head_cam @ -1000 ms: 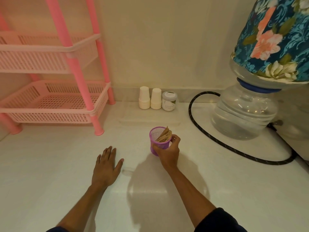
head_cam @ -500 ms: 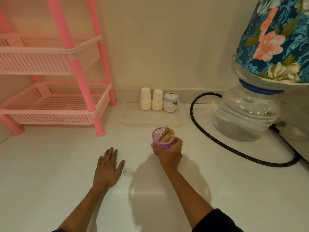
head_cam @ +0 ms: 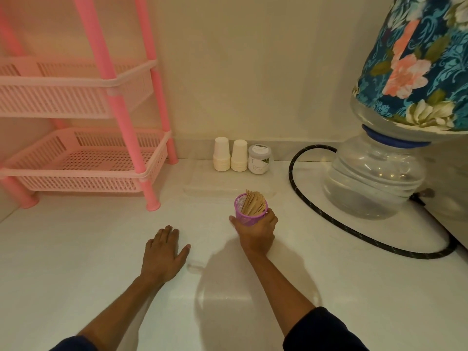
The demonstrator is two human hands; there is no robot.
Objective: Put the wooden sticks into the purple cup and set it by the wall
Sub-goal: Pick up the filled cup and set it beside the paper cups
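Observation:
A purple mesh cup (head_cam: 247,217) stands at the middle of the white counter, with a bundle of wooden sticks (head_cam: 253,202) leaning inside it. My right hand (head_cam: 257,230) grips the cup from the near side, fingers wrapped round its lower part. Flat on the counter to the left lies my left hand (head_cam: 162,254), fingers straight and holding nothing. The wall (head_cam: 253,84) rises some way behind the cup.
Two stacks of paper cups (head_cam: 230,154) and a small white jar (head_cam: 259,158) stand against the wall, with a clear flat tray (head_cam: 202,183) in front. A pink rack (head_cam: 83,158) fills the left. A water jug (head_cam: 372,178) and black hose (head_cam: 311,206) are on the right.
My right hand has carried the cup with the sticks a little farther from me, toward the wall. My left hand has stayed flat on the counter.

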